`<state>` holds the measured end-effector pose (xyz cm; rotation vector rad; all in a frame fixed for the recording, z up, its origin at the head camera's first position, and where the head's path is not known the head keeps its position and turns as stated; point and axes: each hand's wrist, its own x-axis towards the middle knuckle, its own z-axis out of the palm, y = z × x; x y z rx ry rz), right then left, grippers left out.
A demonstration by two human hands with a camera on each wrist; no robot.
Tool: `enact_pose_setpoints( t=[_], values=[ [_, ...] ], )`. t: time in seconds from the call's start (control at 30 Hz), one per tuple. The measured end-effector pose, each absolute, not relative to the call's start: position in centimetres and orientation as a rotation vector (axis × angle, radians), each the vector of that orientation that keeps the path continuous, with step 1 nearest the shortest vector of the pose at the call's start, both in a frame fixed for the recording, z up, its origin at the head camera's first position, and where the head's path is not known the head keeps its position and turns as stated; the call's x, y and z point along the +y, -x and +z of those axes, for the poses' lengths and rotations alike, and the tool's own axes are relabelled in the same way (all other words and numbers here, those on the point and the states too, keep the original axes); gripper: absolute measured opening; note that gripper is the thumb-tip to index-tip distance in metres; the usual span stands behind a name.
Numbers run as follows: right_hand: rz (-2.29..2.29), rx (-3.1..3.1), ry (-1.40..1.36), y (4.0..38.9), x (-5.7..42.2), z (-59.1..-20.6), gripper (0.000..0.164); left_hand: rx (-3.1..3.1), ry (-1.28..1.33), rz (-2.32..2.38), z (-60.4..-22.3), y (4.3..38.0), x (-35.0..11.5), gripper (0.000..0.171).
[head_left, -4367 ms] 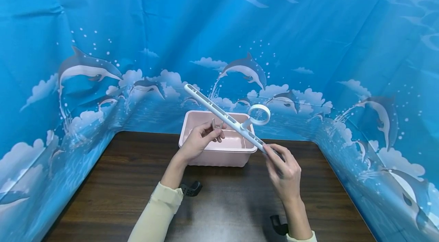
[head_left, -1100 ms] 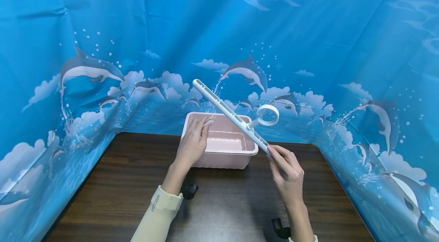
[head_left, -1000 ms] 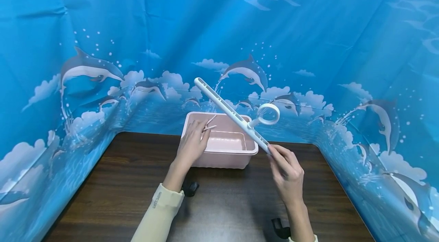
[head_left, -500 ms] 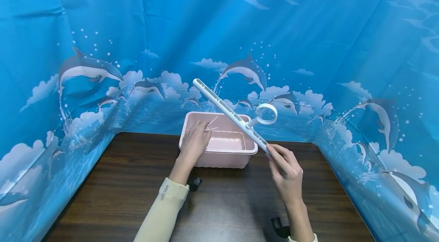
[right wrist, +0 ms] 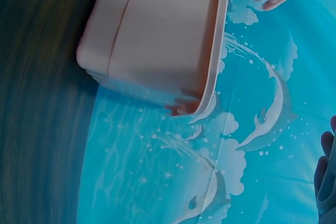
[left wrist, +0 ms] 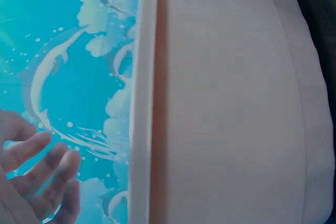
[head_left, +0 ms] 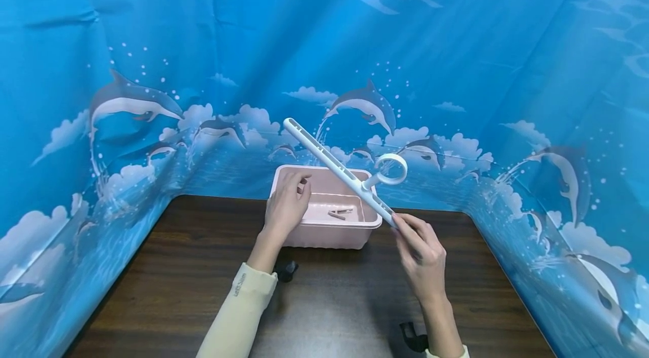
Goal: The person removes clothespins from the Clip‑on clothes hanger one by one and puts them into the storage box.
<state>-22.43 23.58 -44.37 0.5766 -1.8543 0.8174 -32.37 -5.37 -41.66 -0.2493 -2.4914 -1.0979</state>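
In the head view my right hand [head_left: 419, 251] pinches the lower end of a long white slotted bar [head_left: 324, 156] with a ring on a short stem at its side. The bar slants up and left over a pink plastic bin [head_left: 324, 237]. My left hand [head_left: 288, 206] hovers over the bin's left side, fingers loosely bent and holding nothing. A small pinkish clip [head_left: 338, 214], like a clothespin, lies on the bin's floor. In the left wrist view the left hand's [left wrist: 44, 177] fingers are spread beside the bin's rim. The right hand's [right wrist: 325, 166] fingers show at the right wrist view's edge.
The bin stands at the back of a dark wooden table [head_left: 350, 296]. Behind and at both sides hangs a blue curtain [head_left: 284, 53] printed with dolphins. A black wrist strap piece [head_left: 413, 338] sits by the right wrist, another by the left.
The left hand has let go of the small clip, which now lies in the bin. The right hand still holds the bar, barely moved in the last second.
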Motion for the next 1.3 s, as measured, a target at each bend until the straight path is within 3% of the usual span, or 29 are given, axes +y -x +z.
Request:
enact_pose_setpoints(
  t=[0.3, 0.53, 0.93, 1.2, 1.3],
  values=[
    [0.804, -1.896, -0.584, 22.2, 23.4, -44.4, 0.054, -2.089, 0.319, -1.165, -40.5, 30.5, -6.6, 0.022],
    [0.727, -1.981, -0.588, 21.6, 24.0, -43.8, 0.060, -1.817, 0.517, -0.938, -39.1, 29.1, -7.8, 0.016],
    [0.733, -2.044, -0.671, 20.6, 24.2, -44.0, 0.064, -1.980, 0.711, -0.393, -39.2, 27.9, -9.0, 0.063],
    [0.807, -2.024, -0.774, 20.4, 24.1, -44.5, 0.061, -1.959, 0.661, -0.407, -39.5, 26.7, -10.2, 0.042],
    [0.816, -2.024, -0.803, 20.3, 24.2, -44.5, 0.052, -1.966, 0.671, -0.414, -39.7, 25.9, -10.8, 0.041]
  ],
)
